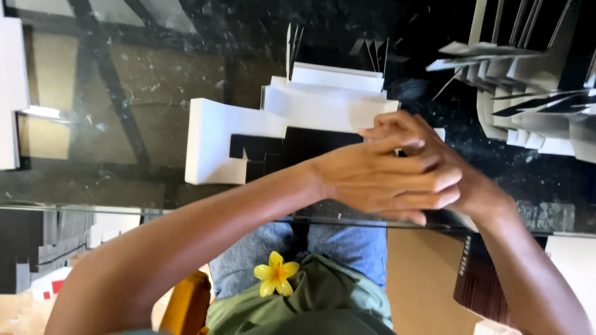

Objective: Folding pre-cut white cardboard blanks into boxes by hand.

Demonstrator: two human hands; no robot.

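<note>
My left hand and my right hand are pressed together above the near edge of a glass table. The left hand lies across the right, fingers together, and the right fingers curl over its top. A small white sliver shows just beyond them; whether either hand holds it is hidden. Right behind the hands lies a flat white card cut-out with a black panel, and a stack of white folded card pieces.
Several folded black-and-white card boxes are piled at the back right. A white sheet stands at the left edge. A dark brown ribbed box sits under the table at right. A yellow flower lies on my lap.
</note>
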